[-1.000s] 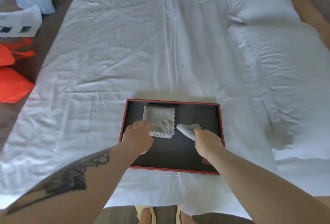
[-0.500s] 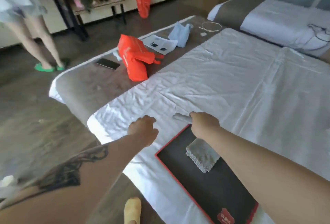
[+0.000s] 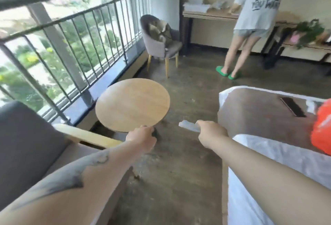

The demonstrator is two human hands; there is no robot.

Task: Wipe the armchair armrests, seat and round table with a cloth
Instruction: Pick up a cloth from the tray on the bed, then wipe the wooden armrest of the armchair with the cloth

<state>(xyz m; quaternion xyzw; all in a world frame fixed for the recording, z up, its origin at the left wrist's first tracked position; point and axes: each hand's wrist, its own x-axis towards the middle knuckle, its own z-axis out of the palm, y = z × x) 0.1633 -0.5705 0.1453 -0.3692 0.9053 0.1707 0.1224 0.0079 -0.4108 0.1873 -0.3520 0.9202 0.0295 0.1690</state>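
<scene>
A round wooden table (image 3: 132, 103) stands ahead by the railing. A grey armchair (image 3: 26, 138) with a pale wooden armrest (image 3: 86, 135) is at my lower left. My right hand (image 3: 210, 134) grips a rolled white cloth (image 3: 189, 126) that sticks out to the left, held in the air between the table and the bed. My left hand (image 3: 142, 138) has curled fingers and holds nothing, just off the table's near edge.
A bed (image 3: 268, 135) with a white sheet, a phone (image 3: 292, 106) and an orange bag (image 3: 322, 129) lies on the right. A second grey chair (image 3: 161, 42) stands farther back. A person in green slippers (image 3: 227, 72) stands at a desk. A metal railing (image 3: 71, 45) runs along the left.
My view has swung from the bed and the black tray round to the table and armchair. My right hand lifted the rolled cloth from the tray and carries it; the left hand left the folded cloth.
</scene>
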